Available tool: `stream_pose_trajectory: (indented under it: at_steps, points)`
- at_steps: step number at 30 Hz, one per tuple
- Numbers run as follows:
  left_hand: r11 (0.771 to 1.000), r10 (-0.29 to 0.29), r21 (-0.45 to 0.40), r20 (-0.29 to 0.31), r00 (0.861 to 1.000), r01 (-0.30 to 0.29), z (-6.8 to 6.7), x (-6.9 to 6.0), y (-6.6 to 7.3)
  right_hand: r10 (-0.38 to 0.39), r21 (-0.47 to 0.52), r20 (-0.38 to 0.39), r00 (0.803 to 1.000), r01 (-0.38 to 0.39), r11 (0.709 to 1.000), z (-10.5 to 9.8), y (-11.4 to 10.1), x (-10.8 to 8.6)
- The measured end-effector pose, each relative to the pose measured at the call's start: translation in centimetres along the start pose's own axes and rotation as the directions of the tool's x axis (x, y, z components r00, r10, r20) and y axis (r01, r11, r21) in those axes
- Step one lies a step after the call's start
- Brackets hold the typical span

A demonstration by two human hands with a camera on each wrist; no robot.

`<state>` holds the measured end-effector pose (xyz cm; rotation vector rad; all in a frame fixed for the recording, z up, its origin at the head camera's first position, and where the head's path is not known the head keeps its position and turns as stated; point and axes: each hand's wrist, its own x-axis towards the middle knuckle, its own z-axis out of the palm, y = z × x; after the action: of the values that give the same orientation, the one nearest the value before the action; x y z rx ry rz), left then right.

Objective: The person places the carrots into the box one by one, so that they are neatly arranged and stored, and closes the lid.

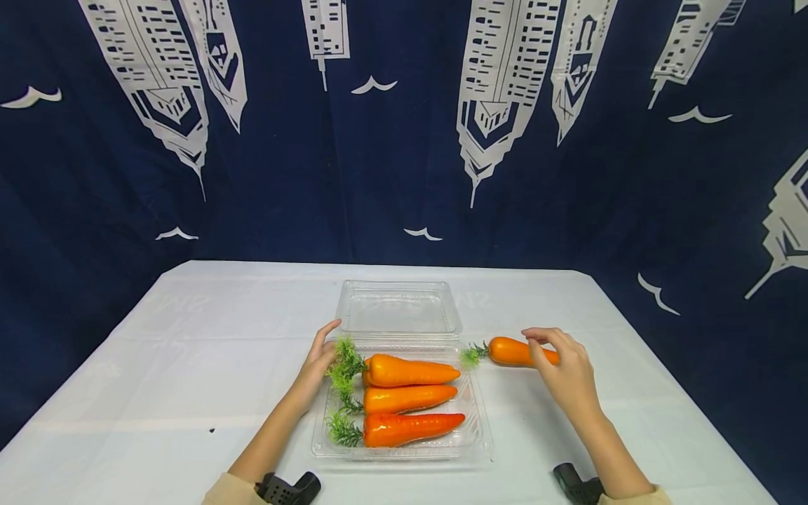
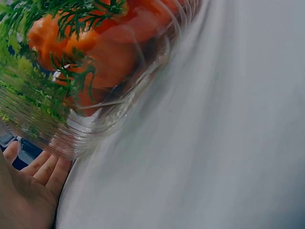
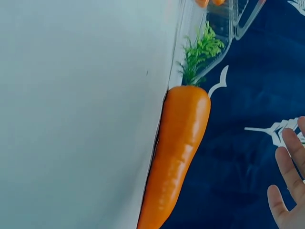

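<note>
Several orange carrots with green tops lie in a clear plastic box; the front one (image 1: 413, 429) is reddest. My left hand (image 1: 315, 365) rests at the box's left side, fingers fairly straight, and in the left wrist view the hand (image 2: 38, 186) touches the clear wall beside the green tops. Right of the box, a single carrot (image 1: 510, 351) lies on the table, its leafy end toward the box. Over its tapered end is my right hand (image 1: 568, 372), fingers slightly bent. The right wrist view shows that carrot (image 3: 176, 148) apart from the spread fingers of the hand (image 3: 290, 181).
The box's clear lid (image 1: 399, 308) lies folded back behind it. A white cloth covers the table (image 1: 158, 337), with a small dark speck (image 1: 212, 430) at the left. A dark blue curtain (image 1: 284, 175) with white building prints hangs behind.
</note>
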<state>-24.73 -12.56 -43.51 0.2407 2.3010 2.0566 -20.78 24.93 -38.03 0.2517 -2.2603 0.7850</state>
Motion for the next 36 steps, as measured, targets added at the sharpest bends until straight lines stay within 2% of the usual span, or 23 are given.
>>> stream_pose_trajectory:
  at_steps: [9, 29, 30, 32, 36]
  points:
    - [1.0, 0.009, -0.006, -0.007, 1.0, -0.009, 0.0, 0.0, 0.0, 0.087, -0.015, 0.031, 0.996, -0.086, 0.996, -0.5, 1.1, 0.0]
    - [1.0, -0.012, 0.005, -0.002, 1.0, 0.012, 0.0, 0.1, 0.0, 0.196, -0.077, 0.065, 0.979, -0.191, 0.979, -1.0, 3.4, -0.3]
    - [1.0, -0.012, 0.005, -0.001, 1.0, 0.012, 0.0, 0.1, 0.0, 0.19, -0.084, 0.06, 0.98, -0.185, 0.979, -0.6, 4.5, -0.5]
    - [1.0, -0.01, 0.005, 0.002, 1.0, 0.01, 0.0, 0.1, 0.0, 0.199, -0.07, 0.072, 0.977, -0.194, 0.978, -0.5, 5.0, -0.6]
    - [1.0, -0.008, -0.006, 0.001, 1.0, 0.008, 0.0, 0.2, 0.0, 0.206, -0.076, 0.055, 0.977, -0.201, 0.977, 0.9, 9.0, -1.1]
